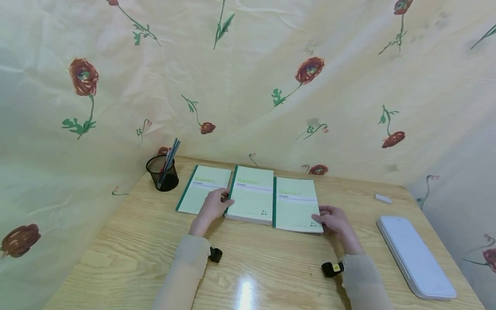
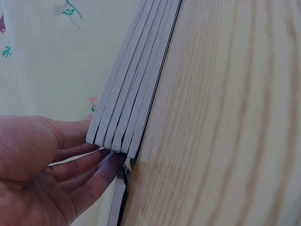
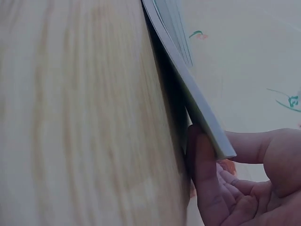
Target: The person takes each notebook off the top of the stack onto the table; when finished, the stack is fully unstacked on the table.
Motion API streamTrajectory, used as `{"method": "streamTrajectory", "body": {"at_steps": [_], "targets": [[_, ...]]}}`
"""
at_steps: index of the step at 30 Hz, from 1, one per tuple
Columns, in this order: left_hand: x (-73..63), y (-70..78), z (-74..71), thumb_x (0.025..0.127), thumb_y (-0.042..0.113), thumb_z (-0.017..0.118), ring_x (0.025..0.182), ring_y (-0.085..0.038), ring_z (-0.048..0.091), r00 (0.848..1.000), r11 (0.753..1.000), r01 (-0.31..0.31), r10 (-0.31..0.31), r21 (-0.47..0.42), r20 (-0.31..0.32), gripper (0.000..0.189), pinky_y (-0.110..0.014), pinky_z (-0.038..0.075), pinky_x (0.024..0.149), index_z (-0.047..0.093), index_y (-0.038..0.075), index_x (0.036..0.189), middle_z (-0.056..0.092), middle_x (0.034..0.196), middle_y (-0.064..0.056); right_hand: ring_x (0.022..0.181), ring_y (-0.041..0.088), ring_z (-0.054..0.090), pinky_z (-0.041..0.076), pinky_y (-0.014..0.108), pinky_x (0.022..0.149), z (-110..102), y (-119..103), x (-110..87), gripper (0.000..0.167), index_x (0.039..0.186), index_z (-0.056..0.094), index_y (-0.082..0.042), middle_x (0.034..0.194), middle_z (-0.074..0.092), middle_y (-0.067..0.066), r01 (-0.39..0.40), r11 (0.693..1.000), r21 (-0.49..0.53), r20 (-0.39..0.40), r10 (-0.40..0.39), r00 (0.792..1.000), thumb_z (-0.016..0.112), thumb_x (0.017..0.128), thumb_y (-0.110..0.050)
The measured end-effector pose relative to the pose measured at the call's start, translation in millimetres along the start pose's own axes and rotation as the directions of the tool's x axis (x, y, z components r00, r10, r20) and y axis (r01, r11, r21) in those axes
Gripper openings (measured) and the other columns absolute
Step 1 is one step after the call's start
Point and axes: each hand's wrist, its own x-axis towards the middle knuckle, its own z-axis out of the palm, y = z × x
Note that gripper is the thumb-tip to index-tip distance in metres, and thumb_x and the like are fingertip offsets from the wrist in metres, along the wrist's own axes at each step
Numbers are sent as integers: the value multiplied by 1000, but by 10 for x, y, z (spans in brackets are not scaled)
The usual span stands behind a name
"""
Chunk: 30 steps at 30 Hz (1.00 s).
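Note:
Three light green "Gambit" notebook places lie in a row in the head view. In the middle is a stack of notebooks (image 1: 249,198); the left wrist view shows several page edges in this stack (image 2: 129,80). My left hand (image 1: 212,207) grips its lower left edge, thumb over the top cover and fingers at the spine side. My right hand (image 1: 336,221) pinches the lower right corner of the right notebook (image 1: 296,204), thumb above and fingers beneath. That notebook (image 3: 200,101) is tilted, its held edge raised off the wood. Left of the stack lies another notebook (image 1: 203,189), partly behind my left hand.
A black mesh pen cup (image 1: 167,178) with pens stands at the back left. On the right are a small white eraser-like block (image 1: 383,198) and a long white case (image 1: 414,256). Flowered cloth (image 1: 248,86) hangs behind the wooden table (image 1: 271,267).

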Motion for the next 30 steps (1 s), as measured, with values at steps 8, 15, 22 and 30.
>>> {"method": "streamTrajectory", "body": {"at_steps": [8, 15, 22, 30], "targets": [[-3, 10, 5, 96, 11, 68, 99, -26, 62, 1000, 1000, -6, 6, 2, -2, 39, -41, 52, 87, 60, -6, 130, 68, 110, -15, 85, 21, 58, 50, 27, 66, 7, -42, -53, 52, 132, 50, 14, 110, 61, 23, 14, 979, -204, -57, -26, 998, 70, 93, -13], [-1, 10, 8, 95, 11, 69, 99, -27, 63, 1000, 1000, -7, 7, 2, -3, 40, -41, 52, 87, 60, -6, 130, 68, 110, -16, 82, 22, 59, 53, 29, 61, 21, -109, -109, 48, 126, 54, 16, 104, 62, 23, 66, 955, -291, -56, -86, 995, 71, 91, -11], [5, 2, -1, 96, 11, 68, 97, -25, 62, 1000, 1000, -8, 8, 8, -6, 39, -41, 52, 86, 61, -4, 130, 68, 108, -14, 85, 26, 58, 53, 31, 61, 18, -108, -106, 47, 124, 55, 16, 102, 61, 23, 96, 936, -338, -53, -120, 991, 71, 90, -13], [1, -6, -6, 96, 12, 68, 97, -25, 62, 1000, 1000, -5, 5, 6, 1, 39, -40, 52, 86, 61, -4, 130, 68, 108, -14, 87, 27, 58, 53, 31, 64, 27, -99, -98, 52, 126, 54, 16, 104, 60, 23, 88, 928, -361, -46, -112, 993, 73, 90, -16]]}}
